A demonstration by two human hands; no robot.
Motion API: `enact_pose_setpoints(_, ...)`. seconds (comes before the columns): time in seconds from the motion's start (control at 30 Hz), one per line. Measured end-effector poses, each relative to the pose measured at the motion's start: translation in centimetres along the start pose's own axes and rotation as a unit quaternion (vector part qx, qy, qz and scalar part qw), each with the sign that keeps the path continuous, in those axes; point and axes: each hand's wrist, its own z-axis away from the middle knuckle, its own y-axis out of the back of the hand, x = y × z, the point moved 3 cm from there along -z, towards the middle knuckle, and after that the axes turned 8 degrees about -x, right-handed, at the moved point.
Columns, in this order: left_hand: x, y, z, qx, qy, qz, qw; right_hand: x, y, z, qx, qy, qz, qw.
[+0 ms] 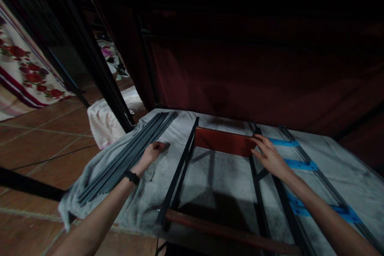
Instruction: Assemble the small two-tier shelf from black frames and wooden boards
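Note:
My left hand (152,153) rests fisted on the grey cloth (216,172), right beside a bundle of grey rods (129,154) lying diagonally; whether it grips a rod end I cannot tell. A black band sits on that wrist. My right hand (269,154) lies with fingers spread on the right end of a red-brown panel (223,142) of a black metal frame (180,172). The frame lies flat on the cloth, with a brown wooden bar (222,232) along its near side.
A second black frame with blue straps (298,164) lies at the right. A dark red curtain (255,76) hangs behind. Black posts (99,68) stand left, by a pale folded cloth (105,122), tiled floor (39,136) and a floral fabric (27,68).

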Motion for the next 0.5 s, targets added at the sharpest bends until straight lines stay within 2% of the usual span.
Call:
enact_pose_setpoints(0.07,-2.3,2.9,2.7,0.027,0.013,-0.091,0.995,2.8,1.4,3.0,0.025,-0.033,-0.025,0.999)
enact_pose_setpoints(0.13,-4.1,4.5,5.4,0.032,0.021,-0.147,0.988,5.3,2.3,5.7,0.042,-0.076,-0.047,0.995)
enact_pose_setpoints(0.2,-5.3,4.7,7.7,0.009,0.021,-0.180,0.983,6.9,2.7,7.8,0.062,-0.118,-0.074,0.988)
enact_pose_setpoints(0.3,-5.8,3.6,9.8,0.000,0.023,-0.247,0.969,7.4,2.8,9.7,0.078,-0.173,-0.109,0.976)
enact_pose_setpoints(0.37,-5.4,2.6,10.5,-0.004,0.047,-0.344,0.938,6.7,2.8,10.2,0.080,-0.190,-0.128,0.970)
enact_pose_setpoints(0.5,-3.7,0.6,10.9,-0.075,0.069,-0.548,0.831,4.3,3.4,10.0,0.085,-0.150,-0.140,0.975)
